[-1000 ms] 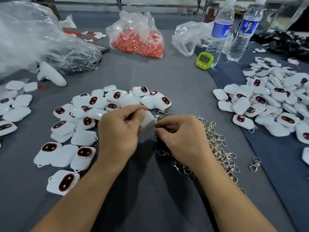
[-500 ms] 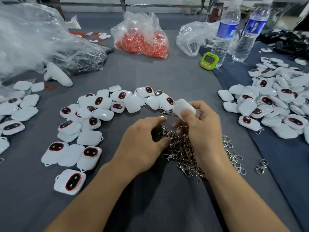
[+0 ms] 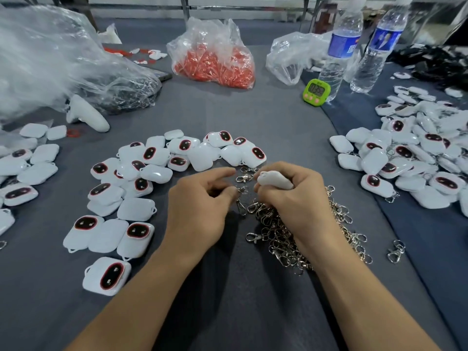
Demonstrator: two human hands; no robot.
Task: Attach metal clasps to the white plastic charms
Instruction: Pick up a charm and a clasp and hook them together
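Note:
My right hand (image 3: 296, 201) grips a white plastic charm (image 3: 274, 180) over a pile of metal clasps (image 3: 301, 236) on the grey table. My left hand (image 3: 202, 206) sits just left of it and pinches one metal clasp (image 3: 241, 196) between thumb and fingertip; the clasp hangs down toward the pile. A curved spread of white charms (image 3: 152, 171), many showing a dark red-rimmed oval, lies to the left and behind my hands. A second heap of charms with clasps attached (image 3: 405, 158) lies at the right.
More charms (image 3: 22, 163) lie at the far left. Behind stand a bag of red parts (image 3: 215, 62), crumpled clear bags (image 3: 50, 62), a green timer (image 3: 316, 91), two water bottles (image 3: 340, 46) and a white controller (image 3: 86, 115). A stray clasp (image 3: 396, 250) lies right.
The charm passed from my left hand to my right hand, which has lowered it over the clasp pile. My left hand took one clasp out of the pile.

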